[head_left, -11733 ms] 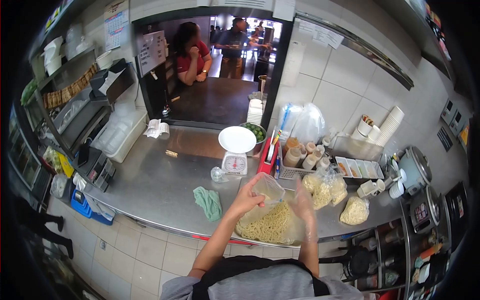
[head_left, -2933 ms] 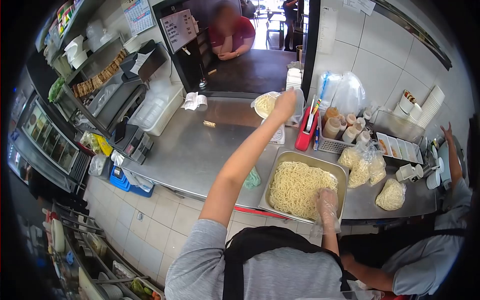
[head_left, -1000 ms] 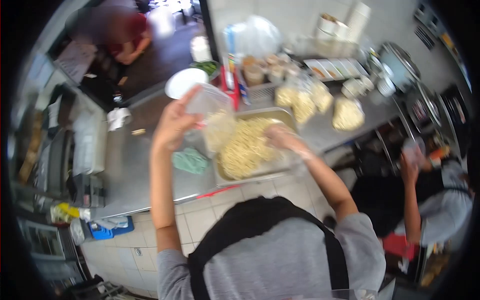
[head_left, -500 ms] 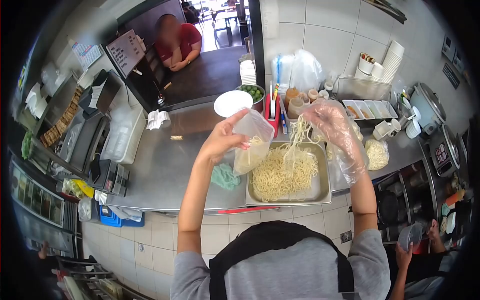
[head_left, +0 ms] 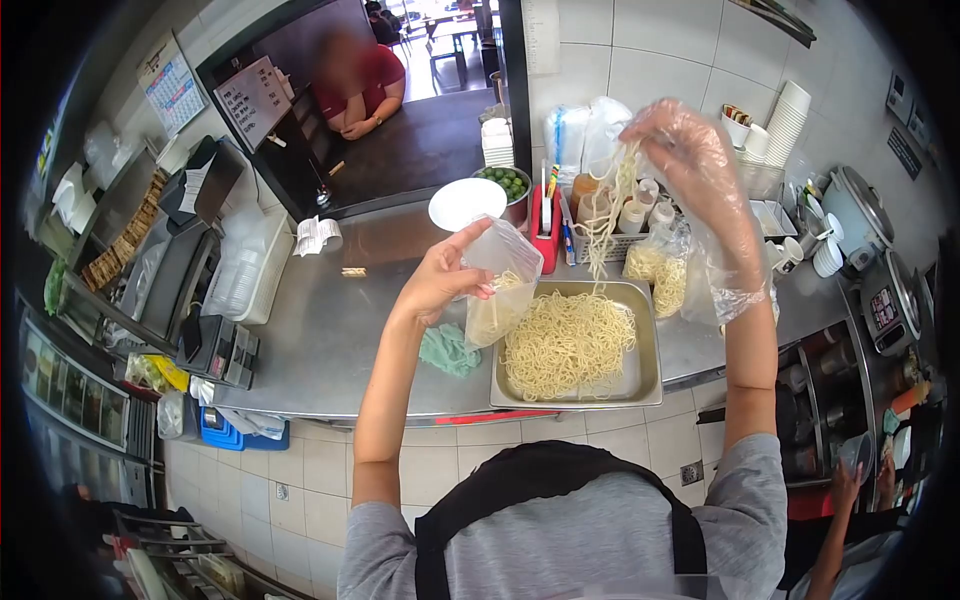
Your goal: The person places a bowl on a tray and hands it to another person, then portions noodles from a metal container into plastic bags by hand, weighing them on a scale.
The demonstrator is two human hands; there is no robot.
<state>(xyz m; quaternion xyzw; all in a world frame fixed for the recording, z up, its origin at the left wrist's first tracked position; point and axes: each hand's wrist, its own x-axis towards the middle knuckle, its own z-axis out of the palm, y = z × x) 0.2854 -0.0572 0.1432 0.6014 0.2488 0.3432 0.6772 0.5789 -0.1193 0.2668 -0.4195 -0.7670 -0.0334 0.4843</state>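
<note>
My left hand (head_left: 447, 282) grips a clear plastic bag (head_left: 514, 248) by its side, its mouth upward and some noodles inside. My right hand (head_left: 690, 165), in a loose clear plastic glove, pinches a bunch of noodles (head_left: 605, 215) high above the counter, and the strands dangle toward the tray. Below them a metal tray (head_left: 647, 392) stands on the counter with a heap of pale yellow noodles (head_left: 568, 345) in it. A green cloth (head_left: 450, 350) lies left of the tray, under the bag. Filled bags of noodles (head_left: 660, 275) rest behind the tray on the right.
A white plate (head_left: 467, 206) and a bowl of green limes (head_left: 510, 185) stand at the back beside a red tape dispenser (head_left: 545, 225). Sauce bottles (head_left: 632, 217) fill a basket. A person (head_left: 360, 90) leans at the serving window; another person's hand (head_left: 848, 487) shows at lower right.
My right hand has risen and moved right, lifting the bunch of noodles higher above the tray. My left hand and the bag have hardly moved.
</note>
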